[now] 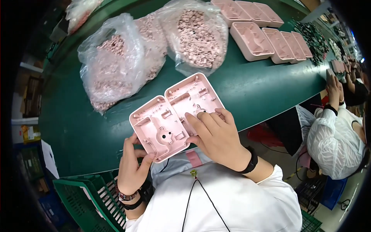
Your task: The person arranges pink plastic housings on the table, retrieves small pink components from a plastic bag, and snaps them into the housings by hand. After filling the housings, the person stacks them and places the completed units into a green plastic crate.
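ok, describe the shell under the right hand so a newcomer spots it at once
On the green table, near the front edge, two pink shells lie open side up, side by side. The right shell is under the right hand, fingertips on its inside; the left shell is gripped at its lower corner by the left hand.

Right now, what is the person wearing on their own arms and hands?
Both hands are bare, without gloves. The left hand has a beaded bracelet at the wrist, dark with lighter beads, and a plain black band just below it. The right hand has a black wristband. A white sleeve begins past the right wrist, part of a white top.
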Demonstrator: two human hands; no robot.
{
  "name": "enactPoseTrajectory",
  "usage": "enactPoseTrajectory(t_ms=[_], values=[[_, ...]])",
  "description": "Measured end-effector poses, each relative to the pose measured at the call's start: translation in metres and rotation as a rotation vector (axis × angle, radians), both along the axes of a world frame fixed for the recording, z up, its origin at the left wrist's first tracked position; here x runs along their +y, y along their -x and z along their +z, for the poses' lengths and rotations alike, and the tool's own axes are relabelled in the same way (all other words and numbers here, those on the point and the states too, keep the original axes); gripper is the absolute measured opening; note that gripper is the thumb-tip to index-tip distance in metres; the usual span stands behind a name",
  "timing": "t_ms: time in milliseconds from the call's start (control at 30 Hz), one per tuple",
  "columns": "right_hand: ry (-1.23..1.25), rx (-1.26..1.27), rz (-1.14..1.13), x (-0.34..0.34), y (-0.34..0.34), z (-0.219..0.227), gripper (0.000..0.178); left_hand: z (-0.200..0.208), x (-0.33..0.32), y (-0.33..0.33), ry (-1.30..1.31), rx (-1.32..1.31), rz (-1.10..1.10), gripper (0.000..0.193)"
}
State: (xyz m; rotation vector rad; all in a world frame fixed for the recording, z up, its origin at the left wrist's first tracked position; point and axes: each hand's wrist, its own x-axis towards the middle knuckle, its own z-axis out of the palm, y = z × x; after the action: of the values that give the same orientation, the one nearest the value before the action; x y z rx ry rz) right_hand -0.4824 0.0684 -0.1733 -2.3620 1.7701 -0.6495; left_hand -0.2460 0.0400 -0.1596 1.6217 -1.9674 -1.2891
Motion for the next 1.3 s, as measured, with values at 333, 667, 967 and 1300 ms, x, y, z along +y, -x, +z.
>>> enactPoseTrajectory(t_ms=[333,667,967,1300], values=[[0.129,0.132,-0.622,0.044,0.152,-0.01,0.038,-0.023,-0.01,0.175,-0.388,0.551,-0.639,0.092],[0.446,-0.199,-0.839,0.014,0.227,-0.008,0.027,-0.011,-0.041,0.223,-0.234,0.672,-0.534,0.047],[-0.087,-0.39,0.424,-0.031,0.004,-0.016,0.018,0.015,0.036,-0.01,0.579,0.147,0.085,0.025],[-0.423,0.357,0.989,-0.079,-0.14,0.009,0.024,0.104,0.253,-0.168,0.656,-0.501,1.23,0.023]])
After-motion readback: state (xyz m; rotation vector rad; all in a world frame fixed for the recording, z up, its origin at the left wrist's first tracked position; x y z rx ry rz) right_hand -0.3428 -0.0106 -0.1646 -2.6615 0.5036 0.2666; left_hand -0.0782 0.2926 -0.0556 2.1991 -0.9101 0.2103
